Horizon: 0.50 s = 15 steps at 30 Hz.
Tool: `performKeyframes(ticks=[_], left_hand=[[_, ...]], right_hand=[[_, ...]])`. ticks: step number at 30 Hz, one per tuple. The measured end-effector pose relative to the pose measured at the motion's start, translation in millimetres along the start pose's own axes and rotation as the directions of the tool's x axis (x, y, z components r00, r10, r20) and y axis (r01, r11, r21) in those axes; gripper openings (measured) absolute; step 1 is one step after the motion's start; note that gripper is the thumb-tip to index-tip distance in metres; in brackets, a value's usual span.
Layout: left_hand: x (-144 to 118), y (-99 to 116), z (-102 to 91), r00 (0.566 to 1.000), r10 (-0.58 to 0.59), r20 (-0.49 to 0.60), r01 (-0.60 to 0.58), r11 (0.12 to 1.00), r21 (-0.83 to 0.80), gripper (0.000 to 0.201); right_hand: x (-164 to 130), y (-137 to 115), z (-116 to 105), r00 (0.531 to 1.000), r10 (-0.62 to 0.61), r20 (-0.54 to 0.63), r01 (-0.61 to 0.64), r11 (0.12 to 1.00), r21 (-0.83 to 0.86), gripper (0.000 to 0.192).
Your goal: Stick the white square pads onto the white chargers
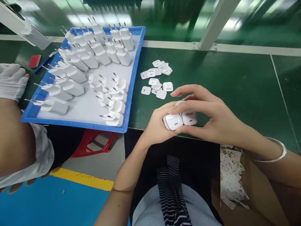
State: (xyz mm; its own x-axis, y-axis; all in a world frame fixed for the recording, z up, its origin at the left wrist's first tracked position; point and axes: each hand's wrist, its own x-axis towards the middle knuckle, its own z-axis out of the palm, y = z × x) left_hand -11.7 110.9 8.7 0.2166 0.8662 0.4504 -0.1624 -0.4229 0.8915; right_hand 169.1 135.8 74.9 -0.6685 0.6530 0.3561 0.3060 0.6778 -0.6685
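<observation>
Seen from above, two bare hands meet at the near edge of a dark green, matte table (235, 81). The left hand (156, 125) cups two small white chargers (180, 119) from below — glossy, rounded plastic blocks held side by side, their flat end faces turned toward the viewer, each with a slim port slot. The right hand (211, 116) curves over them from above, fingers closed lightly around the pair; a thin metal bangle (270, 157) circles that wrist.

Just beyond the hands lies a loose scatter of small white square stickers (157, 78) with rounded corners, some overlapping. To the left sits a shallow blue plastic tray (135, 75) lined in pale grey, filled with more white chargers (94, 59), their twin metal prongs pointing up and back; those in front lie toppled.

At the far left edge, another person's white-gloved hand (11, 80) rests near the tray. A cardboard box (256, 188) holding printed sheets stands at the lower right
</observation>
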Motion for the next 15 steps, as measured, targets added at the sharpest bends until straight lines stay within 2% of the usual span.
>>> performKeyframes(ticks=[5,8,11,13,15], left_hand=[[0.9,1.5,-0.5,0.999,0.023,0.026,-0.024,0.999,0.030,0.050],[0.8,4.3,0.3,0.999,0.001,0.036,-0.002,0.999,0.040,0.045],[-0.1,6.9,1.2,1.000,-0.026,0.016,0.025,0.998,0.055,0.034],[-1.1,8.0,1.1,0.999,-0.042,-0.003,0.042,0.996,0.084,0.030],[-2.1,8.2,0.2,0.999,-0.048,-0.005,0.048,0.991,0.123,0.030]], right_hand=[[-1.0,0.2,-6.0,0.995,-0.078,-0.057,0.077,0.997,-0.025,0.047],[-1.3,1.6,-6.4,0.965,-0.239,-0.104,0.225,0.965,-0.135,0.029],[-2.4,6.3,1.6,0.900,-0.423,-0.100,0.394,0.891,-0.228,0.018],[-3.6,9.5,9.1,0.866,-0.491,-0.092,0.455,0.852,-0.260,0.018],[-4.7,10.9,14.9,0.858,-0.509,-0.071,0.473,0.836,-0.279,0.018]])
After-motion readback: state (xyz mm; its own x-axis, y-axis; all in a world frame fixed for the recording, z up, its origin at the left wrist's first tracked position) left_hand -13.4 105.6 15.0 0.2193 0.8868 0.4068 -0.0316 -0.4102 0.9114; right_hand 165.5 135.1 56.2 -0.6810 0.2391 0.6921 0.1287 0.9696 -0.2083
